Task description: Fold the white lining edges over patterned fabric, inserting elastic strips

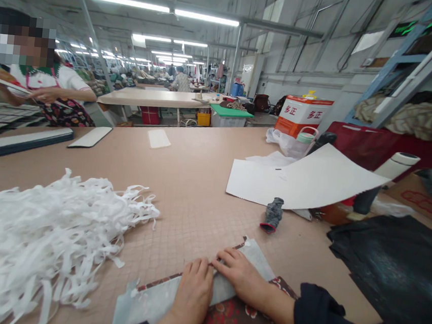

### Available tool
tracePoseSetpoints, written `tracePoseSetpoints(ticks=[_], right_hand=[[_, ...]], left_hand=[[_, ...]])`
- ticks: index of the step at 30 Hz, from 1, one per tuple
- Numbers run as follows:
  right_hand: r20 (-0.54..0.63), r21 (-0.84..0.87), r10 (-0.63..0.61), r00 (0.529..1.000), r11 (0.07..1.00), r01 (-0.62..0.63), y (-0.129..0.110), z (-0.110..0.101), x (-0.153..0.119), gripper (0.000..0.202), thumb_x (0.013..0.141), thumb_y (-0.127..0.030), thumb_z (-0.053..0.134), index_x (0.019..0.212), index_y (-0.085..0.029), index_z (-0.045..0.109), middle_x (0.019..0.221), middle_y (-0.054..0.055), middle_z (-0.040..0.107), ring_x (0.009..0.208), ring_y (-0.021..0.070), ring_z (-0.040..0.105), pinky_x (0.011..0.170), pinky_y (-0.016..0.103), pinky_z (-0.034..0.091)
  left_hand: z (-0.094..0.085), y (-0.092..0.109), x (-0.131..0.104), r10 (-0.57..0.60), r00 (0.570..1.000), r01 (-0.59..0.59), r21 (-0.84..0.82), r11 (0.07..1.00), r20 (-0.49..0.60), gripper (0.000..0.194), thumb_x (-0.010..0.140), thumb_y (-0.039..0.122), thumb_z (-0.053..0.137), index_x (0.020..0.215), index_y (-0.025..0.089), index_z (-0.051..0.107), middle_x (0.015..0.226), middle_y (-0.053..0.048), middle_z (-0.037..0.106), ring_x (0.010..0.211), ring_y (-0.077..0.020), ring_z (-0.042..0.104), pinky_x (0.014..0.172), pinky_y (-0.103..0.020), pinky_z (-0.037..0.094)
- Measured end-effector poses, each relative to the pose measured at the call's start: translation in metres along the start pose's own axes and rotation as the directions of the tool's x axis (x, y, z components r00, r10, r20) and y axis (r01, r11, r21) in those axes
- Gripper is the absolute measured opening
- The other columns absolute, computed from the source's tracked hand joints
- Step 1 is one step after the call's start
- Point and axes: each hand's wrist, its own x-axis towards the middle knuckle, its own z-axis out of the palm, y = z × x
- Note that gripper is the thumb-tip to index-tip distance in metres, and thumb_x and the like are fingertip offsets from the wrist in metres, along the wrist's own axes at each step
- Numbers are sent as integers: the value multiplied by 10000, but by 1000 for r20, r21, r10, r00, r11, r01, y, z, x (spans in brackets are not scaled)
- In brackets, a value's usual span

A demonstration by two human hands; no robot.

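Dark red patterned fabric [246, 320] lies at the table's near edge, partly covered by a pale grey-blue sheet [140, 310]. A narrow strip of the pattern shows along the sheet's far edge. My left hand [195, 287] rests on the sheet, its fingers together and bent over that edge; its thumb is hidden. Close beside it, my right hand [241, 276] has its fingers closed at the same edge, fingertips almost touching the left hand. Part of the fabric lies under my right forearm.
White strips [48, 237] form a heap on the left. Right of centre are a grey knitted piece [272, 214], a large white board [298, 182] and black plastic [400, 271]. Flat panels [30, 141] sit at the far left, near a standing person [55, 88]. A tin [303, 114] stands behind.
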Motion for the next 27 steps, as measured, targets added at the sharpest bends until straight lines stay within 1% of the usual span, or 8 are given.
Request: tracePoseSetpoints(ticks=[7, 11, 14, 16, 19, 21, 25, 27], right_hand=[[-149, 64, 155, 977, 987, -147, -3, 8, 6, 346, 823, -66, 440, 1150, -145, 523, 1085, 108, 570, 1010, 198, 482, 887, 351, 421], [-101, -2, 56, 993, 998, -56, -12, 16, 6, 347, 824, -98, 475, 1165, -149, 515, 1088, 97, 577, 1012, 207, 482, 897, 362, 414], [-47, -71, -4, 999, 997, 0, -13, 14, 6, 316, 819, -117, 498, 1134, -122, 526, 1062, 105, 580, 999, 220, 480, 883, 367, 413], [-19, -99, 13, 1000, 995, -15, -12, 10, 7, 241, 820, -105, 488, 1049, -119, 560, 999, 97, 590, 945, 210, 496, 837, 344, 431], [10, -130, 125, 992, 984, -122, -15, 3, 11, 160, 818, -86, 477, 925, -143, 581, 904, 67, 591, 848, 192, 512, 761, 311, 443], [8, -150, 146, 989, 978, -143, -22, 4, 15, 167, 817, -102, 490, 953, -150, 574, 919, 65, 590, 844, 197, 511, 753, 316, 438], [6, -175, 28, 1000, 984, -27, -34, 12, 18, 310, 817, -169, 521, 1126, -138, 518, 1048, 96, 581, 948, 229, 491, 808, 356, 412], [25, -198, 61, 998, 979, -54, -30, 12, 14, 309, 812, -142, 512, 1120, -124, 529, 1052, 103, 588, 960, 232, 495, 808, 350, 408]], left_hand=[[6, -8, -9, 14, 1000, -14, 41, 999, 0, 301, 810, 97, 445, 1085, 125, 564, 1174, -107, 560, 1046, -249, 499, 870, -395, 417], [9, -10, -12, 69, 997, -71, 59, 996, 30, 362, 795, 51, 432, 1135, 116, 541, 1183, -103, 563, 1072, -241, 495, 877, -384, 422], [5, -11, -12, 79, 994, -84, 77, 993, 76, 340, 800, 64, 436, 1116, 111, 554, 1164, -107, 572, 1055, -237, 507, 868, -368, 429], [0, -11, -12, 76, 992, -86, 95, 992, 105, 324, 806, 67, 436, 1101, 107, 564, 1150, -115, 577, 1041, -236, 516, 858, -362, 436], [-6, -11, -13, 70, 989, -87, 121, 989, 132, 327, 806, 52, 427, 1100, 93, 566, 1129, -131, 583, 1025, -240, 526, 850, -367, 445], [-9, -10, -13, 58, 988, -77, 133, 988, 146, 335, 806, 46, 416, 1104, 84, 564, 1127, -143, 580, 1014, -247, 533, 845, -379, 451], [-16, -9, -14, 13, 981, -37, 124, 992, 194, 365, 803, 34, 402, 1129, 105, 551, 1128, -134, 578, 972, -244, 551, 818, -382, 466], [-20, -12, -19, -13, 975, -14, 121, 993, 222, 389, 800, 24, 403, 1149, 130, 538, 1131, -123, 579, 968, -246, 554, 795, -379, 478]])
